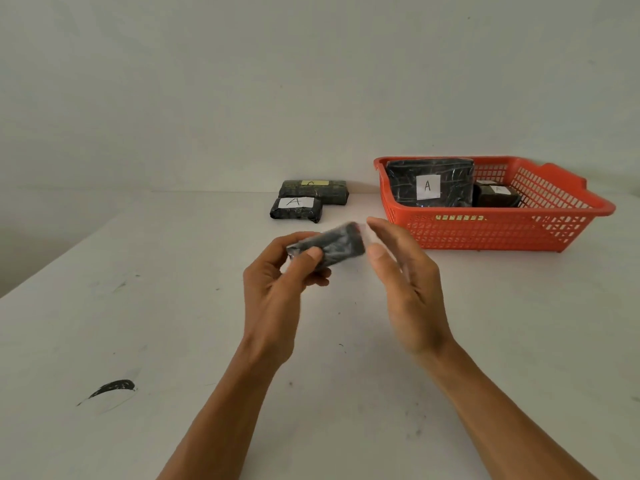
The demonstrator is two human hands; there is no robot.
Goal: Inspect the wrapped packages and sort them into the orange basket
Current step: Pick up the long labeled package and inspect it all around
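My left hand [277, 289] grips a small black wrapped package [332, 245] above the table's middle, thumb on its near face. My right hand [405, 282] is just right of the package, fingers spread, and whether its fingertips touch the package end is blurred. The orange basket [502, 230] stands at the back right. Inside it a large black package with an "A" label [429, 185] leans against the left wall, and a smaller dark package [497, 195] lies beside it. Two more black packages with "A" labels lie on the table at the back: a small one [296, 209] in front of a longer one [313, 190].
A white table [173, 323] with scuff marks carries everything. A black smear [112, 389] marks its near left. The table's left edge runs diagonally at far left. A plain white wall stands behind.
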